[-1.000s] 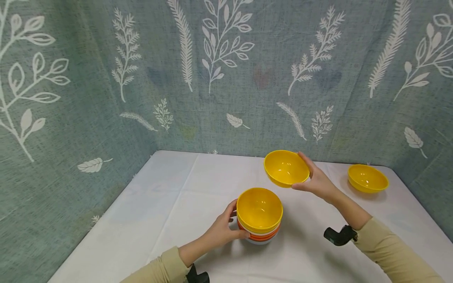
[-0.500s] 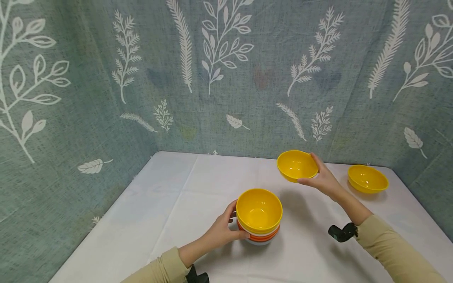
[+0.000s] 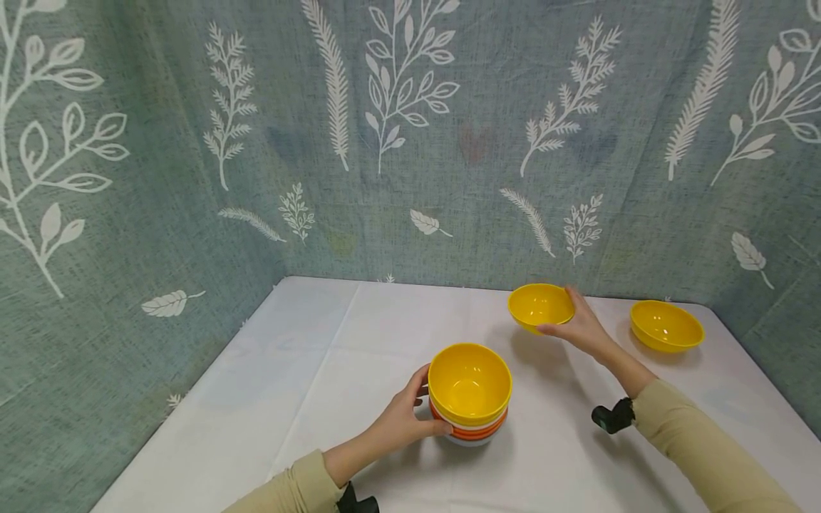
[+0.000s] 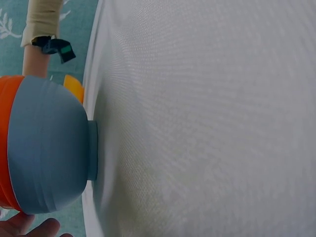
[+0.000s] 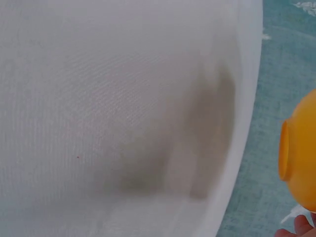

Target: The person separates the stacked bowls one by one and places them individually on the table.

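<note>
A stack of nested bowls stands in the middle of the table, with a yellow bowl (image 3: 470,385) on top and orange and pale bands beneath it. In the left wrist view its lowest member is a blue-grey bowl (image 4: 52,148), under an orange bowl (image 4: 6,133). My left hand (image 3: 405,415) grips the stack from its left side, thumb at the front. Behind and to the right, my right hand (image 3: 585,329) holds another yellow bowl (image 3: 540,306) by its right side, thumb at the front. Its foot shows raised off the cloth in the right wrist view.
A third yellow bowl (image 3: 667,326) sits alone at the table's back right. White cloth (image 3: 378,320) covers the table. A leaf-patterned grey-green curtain (image 3: 474,206) hangs right behind the back edge and along the left side.
My right hand has carried its yellow bowl away from the stack, rightward and back, then lowered it toward the table. My left hand and the stack stay in place.
</note>
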The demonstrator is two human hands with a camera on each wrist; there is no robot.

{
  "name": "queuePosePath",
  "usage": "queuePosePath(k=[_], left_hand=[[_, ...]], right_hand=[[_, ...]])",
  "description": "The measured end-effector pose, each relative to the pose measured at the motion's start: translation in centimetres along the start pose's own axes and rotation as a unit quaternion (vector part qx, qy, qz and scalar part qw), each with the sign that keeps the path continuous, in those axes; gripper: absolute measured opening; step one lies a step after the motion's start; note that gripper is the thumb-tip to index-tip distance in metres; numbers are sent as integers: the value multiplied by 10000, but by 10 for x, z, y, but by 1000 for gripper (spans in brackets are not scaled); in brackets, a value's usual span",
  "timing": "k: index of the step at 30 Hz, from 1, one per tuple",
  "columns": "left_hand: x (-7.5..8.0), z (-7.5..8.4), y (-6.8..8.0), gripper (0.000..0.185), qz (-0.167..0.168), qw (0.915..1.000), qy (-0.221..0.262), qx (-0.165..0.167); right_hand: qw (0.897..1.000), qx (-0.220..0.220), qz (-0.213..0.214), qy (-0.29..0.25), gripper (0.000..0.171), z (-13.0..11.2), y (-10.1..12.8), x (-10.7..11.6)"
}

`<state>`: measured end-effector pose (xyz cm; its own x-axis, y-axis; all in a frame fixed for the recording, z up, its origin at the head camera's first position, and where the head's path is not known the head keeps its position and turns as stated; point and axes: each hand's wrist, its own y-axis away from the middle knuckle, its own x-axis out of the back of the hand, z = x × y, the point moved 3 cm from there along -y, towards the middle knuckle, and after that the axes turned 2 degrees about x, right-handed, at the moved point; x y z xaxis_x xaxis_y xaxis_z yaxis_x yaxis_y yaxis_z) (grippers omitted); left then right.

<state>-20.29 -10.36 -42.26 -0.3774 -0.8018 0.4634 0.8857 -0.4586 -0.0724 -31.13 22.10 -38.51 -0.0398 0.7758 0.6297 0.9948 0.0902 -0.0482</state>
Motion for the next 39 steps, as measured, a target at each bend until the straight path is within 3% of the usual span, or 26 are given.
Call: queuePosePath(k=[19,25,31,39], left_hand=[[-1,2,1,91,20,10000,23,-28],[0,1,1,92,-14,9998,156,139],[1,3,2,94,-34,9998,173,79],[1,1,1,93,-36,9999,115,16]], right_hand=[[9997,-64,-127,220,110,21,-16,-17],[9992,-276,-198,212,111,23,-18,-21],[9972,-579,-370,302,109,24,-19,-26],[9969,-533,-421,384,114,27,-21,-26]])
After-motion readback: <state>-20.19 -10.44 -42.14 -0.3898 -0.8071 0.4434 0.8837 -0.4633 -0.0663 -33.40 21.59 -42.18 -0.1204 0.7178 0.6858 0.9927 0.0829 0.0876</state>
